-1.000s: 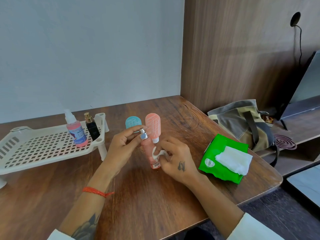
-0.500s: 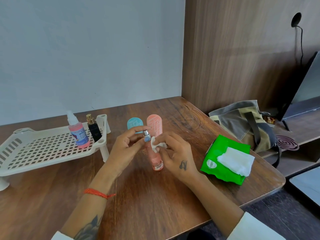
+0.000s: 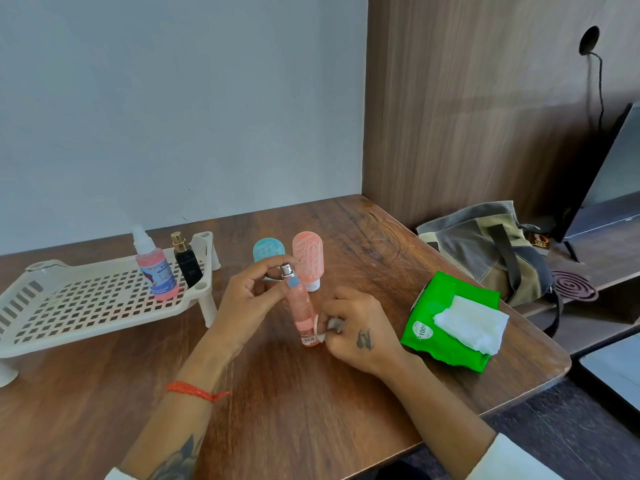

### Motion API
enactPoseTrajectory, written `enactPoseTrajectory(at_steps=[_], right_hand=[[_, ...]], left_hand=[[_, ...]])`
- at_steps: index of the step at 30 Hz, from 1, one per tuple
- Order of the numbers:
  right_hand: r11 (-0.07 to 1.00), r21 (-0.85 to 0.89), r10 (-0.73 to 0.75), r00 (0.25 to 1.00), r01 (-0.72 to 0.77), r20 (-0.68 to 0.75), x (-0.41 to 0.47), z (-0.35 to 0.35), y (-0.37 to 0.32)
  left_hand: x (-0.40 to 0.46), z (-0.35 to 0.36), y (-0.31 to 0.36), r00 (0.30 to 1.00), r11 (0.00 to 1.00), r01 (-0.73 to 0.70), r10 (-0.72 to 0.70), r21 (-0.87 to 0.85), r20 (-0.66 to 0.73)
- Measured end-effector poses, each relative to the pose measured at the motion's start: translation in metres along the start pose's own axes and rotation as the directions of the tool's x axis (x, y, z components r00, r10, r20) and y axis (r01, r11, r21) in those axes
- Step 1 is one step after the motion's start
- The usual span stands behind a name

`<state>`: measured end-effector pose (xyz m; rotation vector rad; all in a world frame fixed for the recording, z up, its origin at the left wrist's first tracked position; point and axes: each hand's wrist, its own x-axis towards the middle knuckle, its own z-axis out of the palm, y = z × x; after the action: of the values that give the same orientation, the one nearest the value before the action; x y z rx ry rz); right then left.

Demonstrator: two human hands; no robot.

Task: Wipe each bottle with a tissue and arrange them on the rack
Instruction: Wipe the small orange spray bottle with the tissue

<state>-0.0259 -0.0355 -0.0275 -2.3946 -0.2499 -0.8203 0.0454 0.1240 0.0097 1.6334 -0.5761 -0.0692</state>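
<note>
Left hand pinches the slim pink spray bottle at its top, upright on the table. Right hand fingers press a tissue against its base.

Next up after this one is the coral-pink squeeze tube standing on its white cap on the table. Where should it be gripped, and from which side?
Grip the coral-pink squeeze tube around its wide upper body, coming from above and its right. It stands upright on a narrow white cap, so it probably tips easily; the blue tube and left hand crowd its left.
</note>
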Motion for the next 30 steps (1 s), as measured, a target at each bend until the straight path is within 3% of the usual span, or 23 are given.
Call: enactPoseTrajectory(at_steps=[3, 5, 9, 18, 20, 25, 30], right_hand=[[0.996, 0.088, 0.001, 0.971, 0.021, -0.238, 0.004, 0.001, -0.005], [0.992, 0.117, -0.018, 0.953, 0.056, -0.304, 0.008, 0.003, -0.007], [0.993, 0.074, -0.068, 0.968, 0.088, -0.243, 0.006, 0.005, -0.007], [0.998, -0.068, 0.014, 0.998, -0.010, 0.068, -0.001, -0.002, 0.002], [0.998, -0.056, 0.016, 0.999, -0.014, 0.047, -0.001, -0.002, 0.003], [0.994, 0.107, -0.001, 0.967, 0.029, -0.256, 0.005, 0.000, -0.005], [0.995, 0.079, -0.042, 0.990, 0.053, -0.135, 0.002, 0.002, -0.002]], left_hand=[[0.000, 0.000, 0.001, 1.000, 0.999, 0.012, -0.013, -0.048, -0.020], [0.000, 0.002, 0.001, 1.000, 0.998, 0.017, -0.018, -0.063, -0.023], [0.001, 0.001, -0.001, 0.999, 0.996, 0.046, -0.048, -0.073, -0.022], [0.001, 0.000, -0.001, 0.999, 0.998, 0.027, -0.028, -0.064, -0.016], [0.001, 0.000, -0.001, 0.999, 0.998, 0.032, -0.034, -0.061, -0.025], [0.001, 0.000, 0.000, 0.999, 0.996, 0.046, -0.048, -0.071, -0.023], [0.001, -0.001, 0.000, 0.998, 0.996, 0.059, -0.060, -0.061, -0.021]])
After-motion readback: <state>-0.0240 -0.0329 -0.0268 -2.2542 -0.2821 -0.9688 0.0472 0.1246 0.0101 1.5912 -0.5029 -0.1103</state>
